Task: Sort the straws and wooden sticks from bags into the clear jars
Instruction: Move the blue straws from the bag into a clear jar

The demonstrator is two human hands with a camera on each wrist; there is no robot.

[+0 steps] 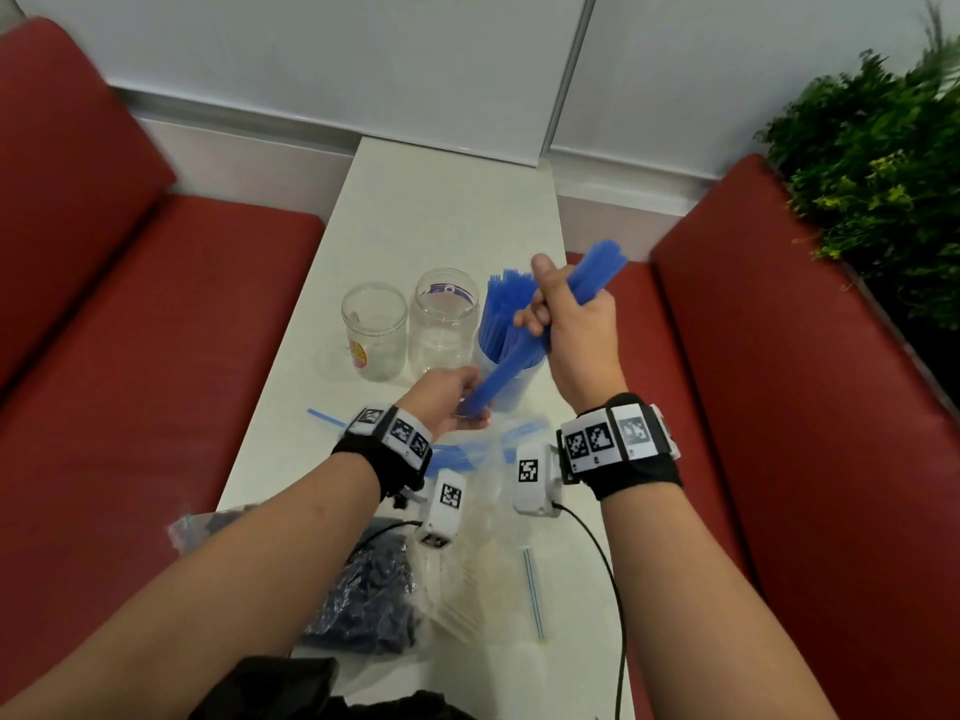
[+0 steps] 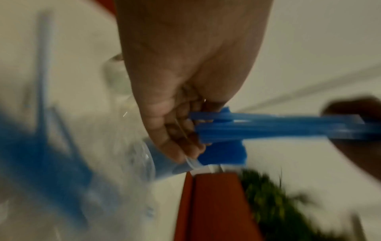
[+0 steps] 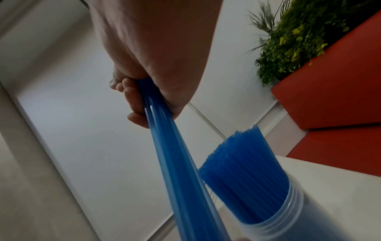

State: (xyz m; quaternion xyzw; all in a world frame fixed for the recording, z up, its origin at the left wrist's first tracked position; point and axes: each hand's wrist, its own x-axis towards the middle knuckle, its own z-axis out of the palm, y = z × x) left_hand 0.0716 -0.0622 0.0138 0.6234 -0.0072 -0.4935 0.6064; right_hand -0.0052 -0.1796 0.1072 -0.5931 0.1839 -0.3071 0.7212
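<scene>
Right hand [image 1: 574,324] grips a bundle of blue straws [image 1: 524,350] around its upper part, fingers wrapped tight, thumb pointing to 12 o'clock. The bundle slants from 1 o'clock down to 7 o'clock, and the left hand [image 1: 449,394] pinches its lower end, fingers curled around the straw tips. In the right wrist view the fingers [image 3: 134,104] close around the bundle [image 3: 175,163]; in the left wrist view the fingertips [image 2: 181,130] clasp the straw ends [image 2: 268,128].

Just behind the bundle, at 12 o'clock from the left hand, stands a clear jar [image 1: 511,387] already packed with upright blue straws [image 1: 501,314]. At 9 o'clock from it stand two more clear jars side by side, the middle jar [image 1: 442,322] and the left jar [image 1: 374,330], the latter with a pink and yellow label.

On the white desk [image 1: 441,210], at 6 o'clock from the hands, lie clear zip bags [image 1: 483,459]; one bag [image 1: 363,600] holds dark blue pieces, another pale wooden sticks [image 1: 467,589]. A single striped straw [image 1: 535,595] lies at 5 o'clock, and one loose blue straw [image 1: 327,417] at 9 o'clock from the left wrist.
</scene>
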